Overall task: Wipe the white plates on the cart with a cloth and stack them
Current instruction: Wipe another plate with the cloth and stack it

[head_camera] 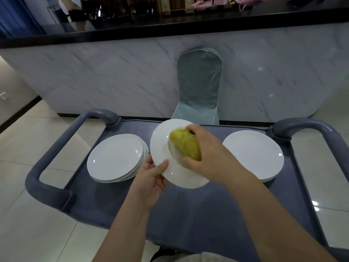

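A white plate (164,148) is held tilted above the middle of the grey cart (188,208), clear of its top. Its near-left rim is pinched by the left hand (151,178), with the thumb laid over the upper face and the fingers curled beneath. A bunched yellow cloth (184,144) is pressed into the plate's well by the right hand (205,156), whose fingers and thumb are curled round the cloth. A left stack (115,159) of plates is seen on the cart, just beside the held plate's rim, and a right stack (253,154) lies on the other side, partly hidden by the right forearm. Behind the cart, a covered chair (199,86) is set against a marble-patterned counter (113,76).
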{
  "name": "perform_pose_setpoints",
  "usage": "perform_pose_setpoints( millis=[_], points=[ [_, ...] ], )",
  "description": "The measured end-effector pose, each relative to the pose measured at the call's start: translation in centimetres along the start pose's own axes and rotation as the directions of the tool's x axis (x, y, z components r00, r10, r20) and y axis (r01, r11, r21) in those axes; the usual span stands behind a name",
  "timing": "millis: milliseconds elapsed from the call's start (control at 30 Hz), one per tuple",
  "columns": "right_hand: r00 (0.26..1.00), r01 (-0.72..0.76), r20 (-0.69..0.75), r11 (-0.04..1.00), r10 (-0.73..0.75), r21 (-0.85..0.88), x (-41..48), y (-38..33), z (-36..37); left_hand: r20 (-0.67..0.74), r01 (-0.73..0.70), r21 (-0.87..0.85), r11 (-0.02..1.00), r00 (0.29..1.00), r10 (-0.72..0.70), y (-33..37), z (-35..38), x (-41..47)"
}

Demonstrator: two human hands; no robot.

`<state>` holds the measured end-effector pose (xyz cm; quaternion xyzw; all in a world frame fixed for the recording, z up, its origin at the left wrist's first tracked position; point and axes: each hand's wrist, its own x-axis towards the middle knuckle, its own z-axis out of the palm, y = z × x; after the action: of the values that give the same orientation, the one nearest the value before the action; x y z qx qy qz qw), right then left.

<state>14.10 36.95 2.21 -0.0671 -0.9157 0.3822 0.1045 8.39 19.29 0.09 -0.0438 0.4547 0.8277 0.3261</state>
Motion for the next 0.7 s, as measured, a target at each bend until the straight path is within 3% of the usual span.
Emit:
perform_pose_setpoints(
  millis=[67, 167, 233, 333, 400, 500, 567, 700],
  points=[
    [0.992, 0.122, 0.033, 0.991, -0.121, -0.055, -0.5, 0.4, -0.2, 0.01, -0.002, -0.004, 1.0, 1.0, 0.002, -0.1, -0.4, -0.2],
    [0.954, 0.291, -0.072, 0.956, -0.292, -0.024, -1.9, 1.6, 1.2, 0.066, -0.004, -0.051, 0.999, 0.998, 0.008, -0.5, -0.6, -0.5],
    [0.923, 0.352, -0.16, 0.936, -0.349, -0.009, -2.8, 2.2, 2.7, 0.097, -0.004, -0.051, 0.999, 0.995, 0.009, -0.9, -0.6, -0.6],
    [0.865, 0.402, -0.271, 0.906, -0.423, -0.132, -3.3, 4.5, 2.5, 0.116, -0.008, -0.06, 0.998, 0.993, 0.015, -1.0, -0.7, -0.7],
    [0.876, 0.304, -0.348, 0.942, -0.335, -0.142, -2.8, 6.4, 1.3, 0.129, -0.025, -0.023, 0.999, 0.991, 0.027, -0.9, -0.6, -0.8],
    [0.899, 0.074, -0.433, 0.997, -0.063, 0.009, -0.7, 6.1, 0.8, 0.146, -0.084, 0.103, 0.991, 0.987, 0.068, -1.0, 0.3, -0.9],
    [0.917, 0.083, -0.394, 0.996, -0.062, 0.035, 0.5, 3.6, 2.1, 0.132, -0.124, 0.102, 0.987, 0.985, 0.11, -0.8, 0.9, -0.7],
    [0.909, 0.359, -0.208, 0.932, -0.36, -0.044, -2.2, 2.0, 4.0, 0.057, -0.156, 0.066, 0.986, 0.987, 0.152, 0.7, -0.1, -0.6]
  ],
)
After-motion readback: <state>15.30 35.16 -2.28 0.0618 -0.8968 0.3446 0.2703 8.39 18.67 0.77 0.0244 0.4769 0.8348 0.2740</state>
